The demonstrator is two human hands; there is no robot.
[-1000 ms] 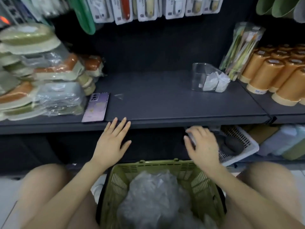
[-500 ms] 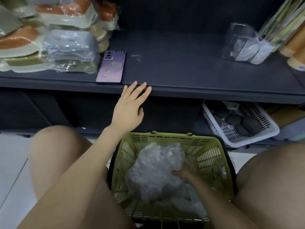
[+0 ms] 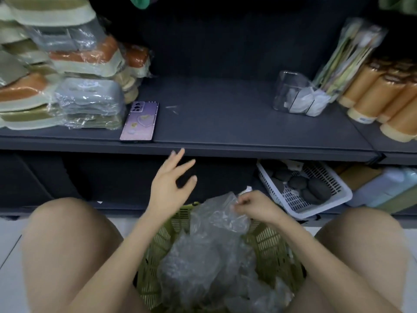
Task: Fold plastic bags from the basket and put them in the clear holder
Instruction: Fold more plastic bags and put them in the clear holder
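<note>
We see our right hand (image 3: 255,207) pinching a plastic bag (image 3: 216,216) above the basket (image 3: 274,249) of bags at the bottom centre of the frame; our left hand (image 3: 168,188) is spread, empty, under the shelf edge (image 3: 248,152).

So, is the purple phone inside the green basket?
No, the phone lies on the dark shelf, while the green basket below it holds crumpled plastic bags.

Head view; looks down, forward; close over lap.
</note>
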